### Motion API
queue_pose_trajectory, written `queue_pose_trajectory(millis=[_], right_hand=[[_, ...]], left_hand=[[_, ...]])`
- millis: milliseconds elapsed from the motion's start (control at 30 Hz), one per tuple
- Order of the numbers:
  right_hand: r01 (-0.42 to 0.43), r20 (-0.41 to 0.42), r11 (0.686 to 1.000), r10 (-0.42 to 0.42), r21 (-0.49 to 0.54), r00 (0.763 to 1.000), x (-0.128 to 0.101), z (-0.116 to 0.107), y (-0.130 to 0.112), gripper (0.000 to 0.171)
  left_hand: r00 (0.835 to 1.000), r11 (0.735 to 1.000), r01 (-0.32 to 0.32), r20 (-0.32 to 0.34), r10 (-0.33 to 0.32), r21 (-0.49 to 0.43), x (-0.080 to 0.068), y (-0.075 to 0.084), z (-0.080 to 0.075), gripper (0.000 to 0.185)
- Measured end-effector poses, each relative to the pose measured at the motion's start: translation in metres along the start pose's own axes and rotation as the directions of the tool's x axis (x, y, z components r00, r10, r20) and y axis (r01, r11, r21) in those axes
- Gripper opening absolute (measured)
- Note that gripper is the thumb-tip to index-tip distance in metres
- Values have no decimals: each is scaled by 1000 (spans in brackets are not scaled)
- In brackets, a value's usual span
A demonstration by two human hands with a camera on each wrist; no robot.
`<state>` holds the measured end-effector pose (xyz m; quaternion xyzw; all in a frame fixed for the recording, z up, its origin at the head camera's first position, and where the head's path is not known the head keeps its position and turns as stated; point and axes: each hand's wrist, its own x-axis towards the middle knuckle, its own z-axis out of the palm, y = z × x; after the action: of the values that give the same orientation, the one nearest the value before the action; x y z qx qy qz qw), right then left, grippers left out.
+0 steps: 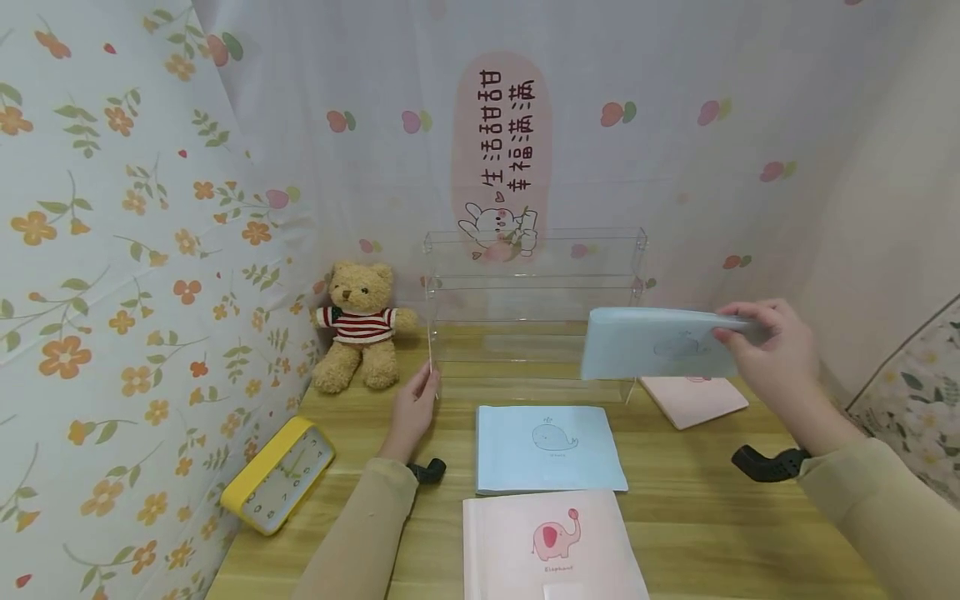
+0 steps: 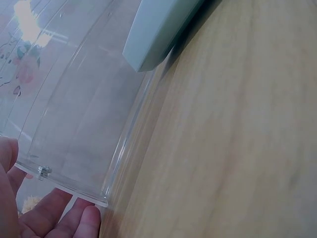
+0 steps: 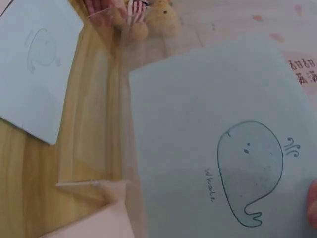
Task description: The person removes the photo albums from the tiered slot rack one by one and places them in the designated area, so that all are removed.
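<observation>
A clear acrylic tiered rack (image 1: 495, 320) stands at the back of the table. My left hand (image 1: 411, 412) grips the front edge of its left side panel, the thumb on one face and the fingers on the other in the left wrist view. At the right, my right hand (image 1: 776, 346) pinches the right end of a light blue notebook (image 1: 630, 346), held raised before the rack's right part. Its cover, with a whale drawing and the word "whale", faces the right wrist camera. A second blue whale notebook (image 1: 510, 450) lies flat in front of the rack.
Nearest me lies a pink elephant notebook (image 1: 498, 542). Another pink notebook (image 1: 693, 404) rests by the rack's right foot. On the left are a teddy bear (image 1: 360, 325) in a striped sweater and a yellow clock (image 1: 262, 479). Patterned curtains (image 1: 127, 292) enclose the wooden table (image 1: 697, 517).
</observation>
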<state>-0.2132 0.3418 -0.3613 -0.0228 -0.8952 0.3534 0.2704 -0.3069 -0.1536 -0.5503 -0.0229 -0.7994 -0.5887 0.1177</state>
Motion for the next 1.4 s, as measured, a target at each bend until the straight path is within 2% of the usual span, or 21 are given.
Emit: queue_pose_trajectory(millis=[233,367,500,667,867,1067,1167,1400], right_hand=[[54,124,998,-49,-40,991,-21,-9,40,19],[57,210,997,-43,-61,977,-33,-17,60,21],[55,315,993,-20,-101,949,-39,-20,76,21],[8,425,992,46,-123,904,-42,-21,92,26],[32,474,994,20,-101,880,-41,-28,111,22],[27,542,990,54,-139,839,-40,-32,120,32],[24,559,987,68,-156,826,-40,-32,121,37],[-18,564,992,87,-127,821,-47,-22,131,45]], left_hand=[[1000,999,22,6,-22,23,0,-3,1,52],[999,999,37,8,-37,22,-2,-2,1,52],[1000,1000,29,6,-29,12,-1,-1,0,53],[999,999,40,9,-39,-14,0,2,-2,53],[999,999,36,17,-36,-2,0,3,-2,52],[1000,1000,17,1,-17,-13,2,1,-2,52],[1000,1000,23,-2,-23,-7,1,2,-2,52],[999,999,53,13,-53,-5,-1,4,-2,52]])
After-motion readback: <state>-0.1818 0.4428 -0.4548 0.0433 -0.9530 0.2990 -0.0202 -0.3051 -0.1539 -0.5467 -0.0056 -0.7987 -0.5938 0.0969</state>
